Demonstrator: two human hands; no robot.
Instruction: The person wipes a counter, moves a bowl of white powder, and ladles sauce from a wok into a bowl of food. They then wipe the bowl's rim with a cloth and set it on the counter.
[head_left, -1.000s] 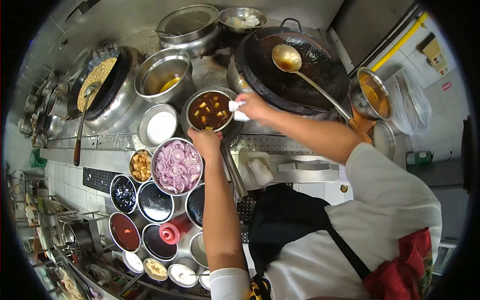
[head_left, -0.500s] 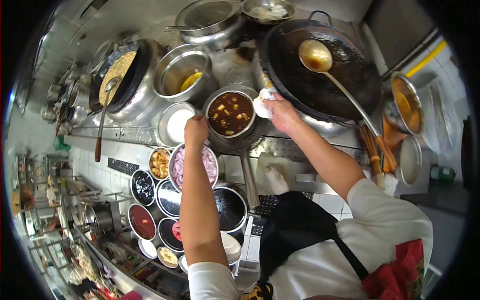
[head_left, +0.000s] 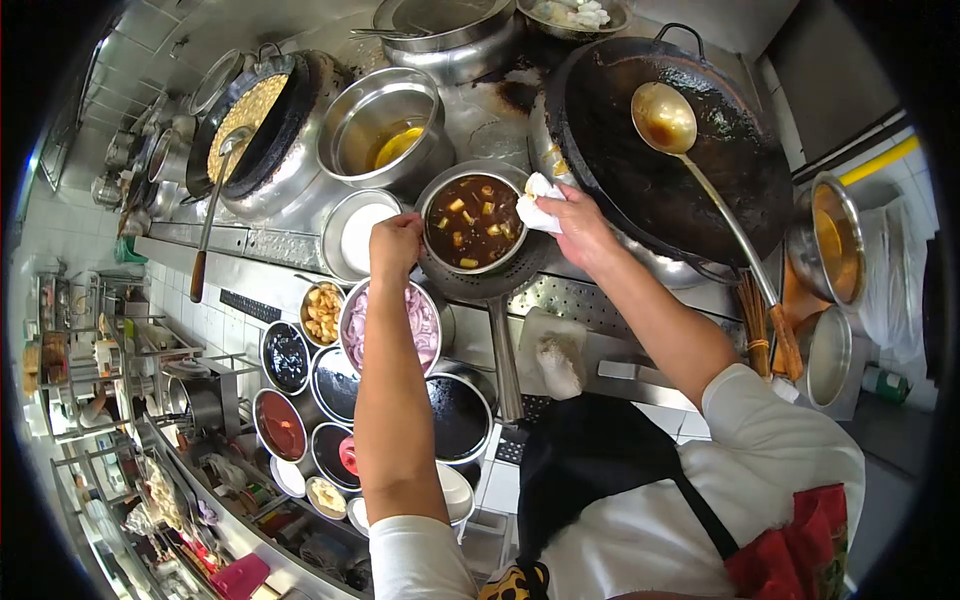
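My left hand (head_left: 397, 245) is closed at the left rim of a round metal bowl (head_left: 433, 252) of dark brown sauce with pale yellow cubes in it. On the opposite side, my right hand (head_left: 582, 228) grips a folded white cloth (head_left: 540, 203) against the bowl's right rim. Beneath the bowl is a perforated strainer (head_left: 452, 285), its long metal handle (head_left: 505, 360) pointing toward my body. A small bowl of white contents (head_left: 362, 238) stands just left of my left hand. Sliced purple onions (head_left: 418, 330) fill a bowl under my left forearm.
A large dark wok (head_left: 610, 160) at right carries a ladle (head_left: 664, 118) across it. Behind the sauce is a metal pot (head_left: 345, 125) with yellow liquid. Another wok (head_left: 270, 165) stands at left. Several seasoning containers, including red sauce (head_left: 280, 425), cluster below my left arm.
The view has shifted, so the woks and pots appear farther right. Both hands keep their places at the bowl, and the cloth stays in my right hand.
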